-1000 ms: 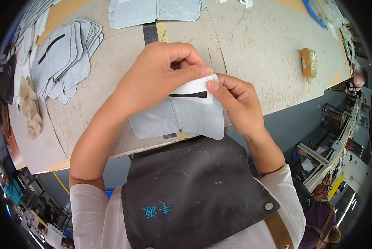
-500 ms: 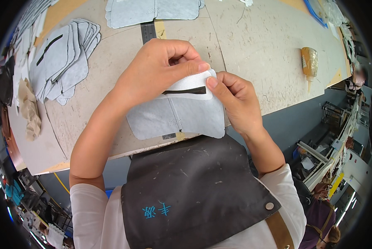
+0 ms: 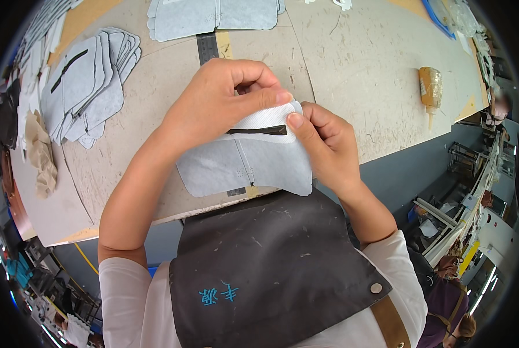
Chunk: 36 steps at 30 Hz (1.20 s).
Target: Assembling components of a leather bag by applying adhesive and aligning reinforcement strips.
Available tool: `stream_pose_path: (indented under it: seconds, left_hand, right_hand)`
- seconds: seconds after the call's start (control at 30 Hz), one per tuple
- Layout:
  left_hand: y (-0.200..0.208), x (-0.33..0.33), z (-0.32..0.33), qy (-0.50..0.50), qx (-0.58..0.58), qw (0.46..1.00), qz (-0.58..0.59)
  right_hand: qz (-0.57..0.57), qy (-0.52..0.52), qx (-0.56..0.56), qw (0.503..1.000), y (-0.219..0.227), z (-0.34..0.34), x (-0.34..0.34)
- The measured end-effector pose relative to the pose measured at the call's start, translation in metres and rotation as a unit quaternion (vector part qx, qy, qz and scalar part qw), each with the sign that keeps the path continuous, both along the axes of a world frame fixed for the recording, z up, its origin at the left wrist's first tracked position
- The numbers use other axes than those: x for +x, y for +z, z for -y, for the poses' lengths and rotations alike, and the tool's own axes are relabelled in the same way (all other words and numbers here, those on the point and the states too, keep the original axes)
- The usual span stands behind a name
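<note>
A light grey fabric piece [image 3: 213, 168] with rounded corners hangs at the table's front edge. Along its upper part lies a white textured strip [image 3: 265, 119] with a black slit-like band [image 3: 262, 130] across it. My left hand [image 3: 227, 95] pinches the top edge of the two layers between thumb and fingers. At the upper right corner, my right hand [image 3: 329, 139] grips the same piece, its thumb on the white strip. Both hands are closed and close together. The left palm covers part of the strip's left end.
Fanned grey pieces [image 3: 88, 81] lie at the left beside crumpled brown paper [image 3: 41, 153]. Another grey stack [image 3: 213, 17] sits at the back, near a dark ruler [image 3: 208, 49]. An amber glue bottle [image 3: 431, 87] lies at the right. The worktop [image 3: 363, 75] ends at my apron [image 3: 259, 249].
Both hands and the held fabric have shifted very slightly toward me. The grip stays much the same.
</note>
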<state>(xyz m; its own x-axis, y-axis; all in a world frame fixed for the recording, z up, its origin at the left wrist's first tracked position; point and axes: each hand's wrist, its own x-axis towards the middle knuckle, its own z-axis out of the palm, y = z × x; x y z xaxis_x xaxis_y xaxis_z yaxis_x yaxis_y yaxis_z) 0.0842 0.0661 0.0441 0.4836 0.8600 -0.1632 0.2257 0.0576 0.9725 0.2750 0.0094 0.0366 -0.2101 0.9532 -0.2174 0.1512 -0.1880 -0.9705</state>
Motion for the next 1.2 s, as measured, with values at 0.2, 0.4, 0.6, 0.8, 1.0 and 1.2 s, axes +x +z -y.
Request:
stream_pose_path:
  seconds: [0.2, 0.4, 0.6, 0.8, 1.0, 1.2]
  left_hand:
    - [-0.001, -0.001, 0.001, 0.003, 0.002, 1.0, 0.013]
    - [-0.001, 0.0, 0.001, 0.0, -0.003, 1.0, 0.017]
    - [-0.002, 0.002, 0.003, 0.012, -0.006, 1.0, 0.015]
    - [-0.004, 0.003, 0.002, 0.016, 0.011, 1.0, -0.006]
    - [-0.004, 0.003, 0.002, 0.008, 0.017, 1.0, -0.006]
    - [-0.004, 0.001, 0.004, 0.006, 0.013, 1.0, -0.017]
  right_hand:
    - [-0.013, 0.0, 0.018, 1.0, -0.005, 0.001, -0.001]
    - [-0.002, 0.002, 0.005, 1.0, -0.005, 0.001, -0.001]
    - [-0.033, -0.01, -0.032, 0.999, -0.004, 0.0, 0.001]
    - [-0.024, 0.006, -0.037, 0.999, 0.002, -0.002, -0.003]
    - [-0.066, -0.004, -0.073, 0.995, 0.001, -0.001, 0.001]
    - [-0.028, 0.0, -0.032, 0.999, -0.002, 0.001, 0.0]
